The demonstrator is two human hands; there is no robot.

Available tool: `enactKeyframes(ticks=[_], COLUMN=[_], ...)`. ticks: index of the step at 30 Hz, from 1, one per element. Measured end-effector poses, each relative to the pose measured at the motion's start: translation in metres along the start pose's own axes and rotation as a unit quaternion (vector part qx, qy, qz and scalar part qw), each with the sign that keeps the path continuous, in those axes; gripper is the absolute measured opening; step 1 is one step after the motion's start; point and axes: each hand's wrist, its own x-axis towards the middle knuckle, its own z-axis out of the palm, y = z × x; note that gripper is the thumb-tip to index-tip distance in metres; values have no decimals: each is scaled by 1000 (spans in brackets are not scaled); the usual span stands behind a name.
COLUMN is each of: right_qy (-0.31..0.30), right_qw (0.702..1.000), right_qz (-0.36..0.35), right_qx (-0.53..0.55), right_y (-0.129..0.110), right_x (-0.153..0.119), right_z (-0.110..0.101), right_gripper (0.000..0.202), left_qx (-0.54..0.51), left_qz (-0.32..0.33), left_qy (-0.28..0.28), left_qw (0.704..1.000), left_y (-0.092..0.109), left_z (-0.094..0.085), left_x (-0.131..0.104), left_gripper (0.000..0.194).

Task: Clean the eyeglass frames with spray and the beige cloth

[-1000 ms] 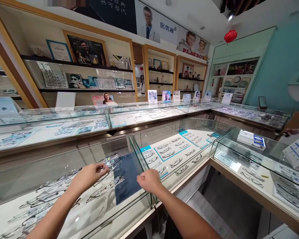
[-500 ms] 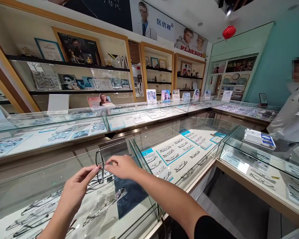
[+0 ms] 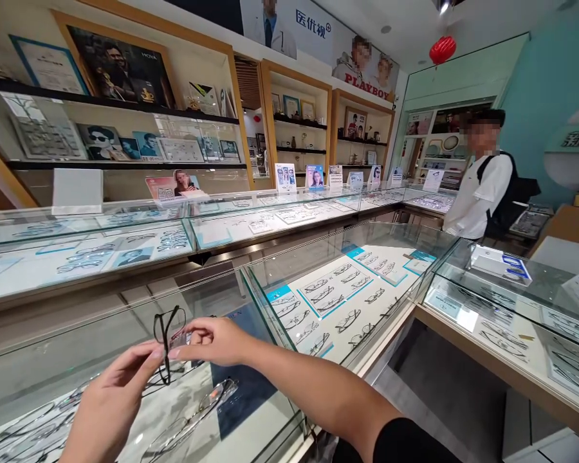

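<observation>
A dark-framed pair of eyeglasses point(image 3: 166, 321) is held upright over the near glass display case, its temples crossing near the top. My left hand point(image 3: 113, 389) pinches the lower part of the frame between thumb and fingers. My right hand point(image 3: 219, 341) grips the same glasses from the right, fingers curled and thumb pressed on the frame. Below my hands, more eyeglasses point(image 3: 190, 411) lie inside the case, beside a dark blue panel point(image 3: 244, 373).
Another case point(image 3: 335, 302) with rows of eyeglasses adjoins on the right. White-and-blue boxes point(image 3: 500, 263) sit on the right-hand counter. A long glass counter point(image 3: 222, 235) runs behind. A person in a white shirt point(image 3: 480, 190) stands at the far right.
The glasses have turned and come slightly lower and left with both my hands. My right hand has closed on the frame. The view has shifted right, and the person shows more fully.
</observation>
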Motion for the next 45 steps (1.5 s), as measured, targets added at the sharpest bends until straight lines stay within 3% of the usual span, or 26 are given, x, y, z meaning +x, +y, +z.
enactKeyframes(ticks=[3,9,15,22,34,38,45], right_qy=[-41,11,-14,-10,-2,1,-47], right_qw=[999,999,995,992,988,989,991], right_qz=[-4,6,16,48,42,36,54], right_qx=[25,50,100,117,146,143,116], right_y=[3,10,5,7,4,12,28], right_x=[-1,3,4,7,9,12,15], right_z=[1,4,2,5,3,2,4], right_gripper=[63,65,65,60,58,60,55], left_qx=[-7,-21,33,17,-22,-39,-37], left_qz=[-2,16,22,36,36,29,36], left_qy=[10,-11,-23,-42,-38,-36,-24], left_qw=[1000,1000,999,998,998,998,998], left_y=[2,-4,1,2,5,4,3], left_z=[1,0,-3,0,1,0,-2], left_x=[-2,3,2,2,1,2,1], left_gripper=[65,64,69,69,74,75,72])
